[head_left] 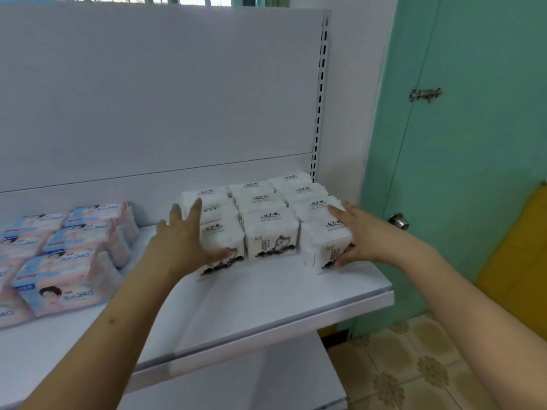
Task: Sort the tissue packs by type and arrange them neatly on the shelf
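A: Pink-and-blue tissue packs (pixel 63 250), printed "240", lie in rows on the white shelf (pixel 266 294), well to the left of the white pack block. What sits in the middle?

B: The white tissue packs (pixel 270 223), a block three columns wide, stand toward the right end of the shelf, their back row against the white back panel (pixel 154 93). The front faces carry a cat drawing and dark print.

A: And the hands?

B: The left hand (pixel 185 242) is at the block's left side, fingers spread and straight, thumb across the front of the front-left pack (pixel 220 248), which sits tilted. It presses rather than clasps. The right hand (pixel 362 235) is at the block's right side, fingers extended along the top and thumb under the front of the front-right pack (pixel 327 245), which stands slightly forward of the middle pack.

A: To the right of the block?

B: A slotted upright (pixel 322 93), then a green door (pixel 461 143) with a latch (pixel 425 94) and a knob (pixel 399 221), above patterned floor tiles (pixel 408 368).
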